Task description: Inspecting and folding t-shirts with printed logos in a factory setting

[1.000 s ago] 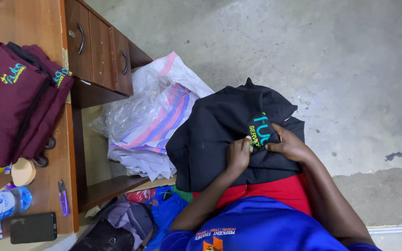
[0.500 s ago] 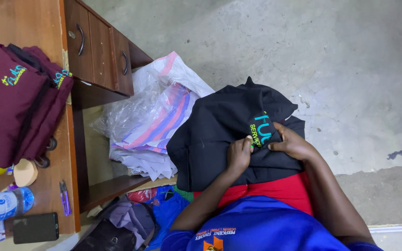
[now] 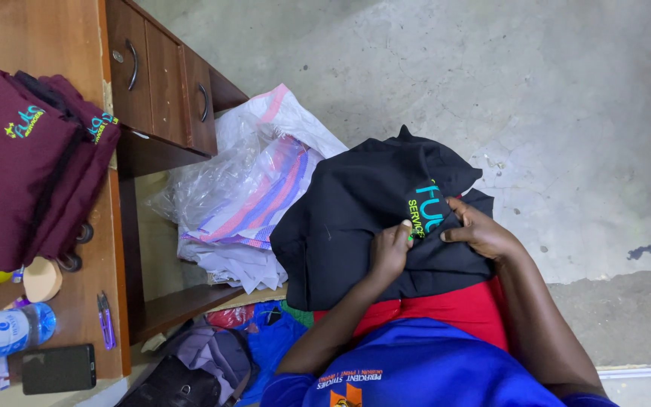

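Both hands pinch the black garment (image 3: 363, 218) at its embroidered logo (image 3: 425, 211), left hand (image 3: 390, 250) and right hand (image 3: 481, 232) closed on cloth, apparently working stitching that needs fine fingertip control.

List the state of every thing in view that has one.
Black garment: crumpled on the lap, pinched by both hands.
Left hand: gripping the garment.
Right hand: gripping the garment.
Desk drawers: closed.
Maroon garments: folded, stacked.
Water bottle: lying down.
Phone: screen dark.
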